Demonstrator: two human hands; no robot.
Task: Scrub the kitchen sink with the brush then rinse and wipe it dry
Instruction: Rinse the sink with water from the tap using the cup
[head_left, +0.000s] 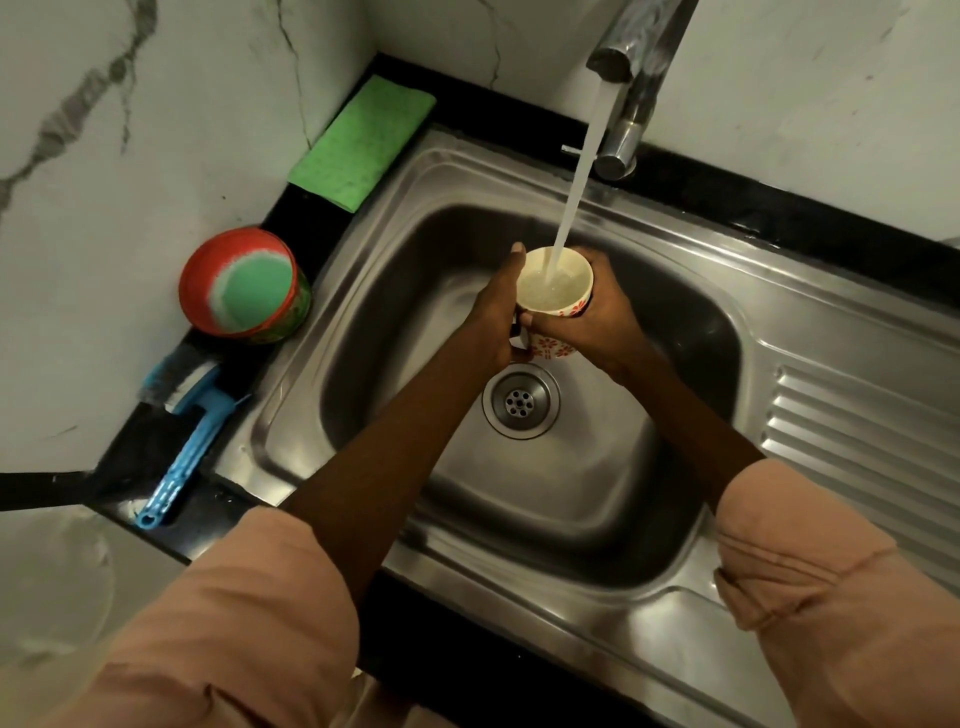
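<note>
Both hands, left hand (498, 312) and right hand (597, 317), curl their fingers (597, 265) around a cream cup with red flowers (555, 291) under the tap's stream above the stainless steel sink (597, 519), well apart from the blue long-handled scrub brush (187, 441) on the black counter (145, 457) at left.

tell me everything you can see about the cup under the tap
The cup is a small round one, cream inside, with a white outer wall printed with red flower patterns. It looks ceramic. It is held upright over the sink basin, above the drain, and the stream from the tap falls straight into it; it is nearly full of bubbling water. The left hand grips its left side, with what may be a handle there, and the right hand wraps round its right side.
</note>
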